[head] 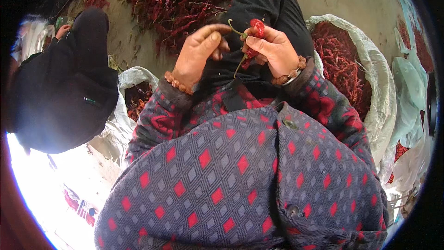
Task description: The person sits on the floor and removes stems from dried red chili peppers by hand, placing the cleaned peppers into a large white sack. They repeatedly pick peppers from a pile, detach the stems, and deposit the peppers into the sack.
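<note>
Red chili peppers (257,27) with green stems are pinched between the thumb and fingers of my right hand (275,50), above my dark trousers. One curved stem points up and left, another hangs downward. Close by on the left, my left hand (201,50) has its thumb and fingers apart and holds nothing that I can see; its fingertips are slightly blurred near the upper stem. Bead bracelets circle both wrists. Beyond my hands, a large pile of dried red chilies (184,3) lies on the floor.
An open white woven sack (378,73) of red chilies stands at my right, with pale green plastic (411,90) beside it. Another woven sack (119,111) with chilies is at my left. A person in dark clothing (69,86) sits at the far left, one hand visible.
</note>
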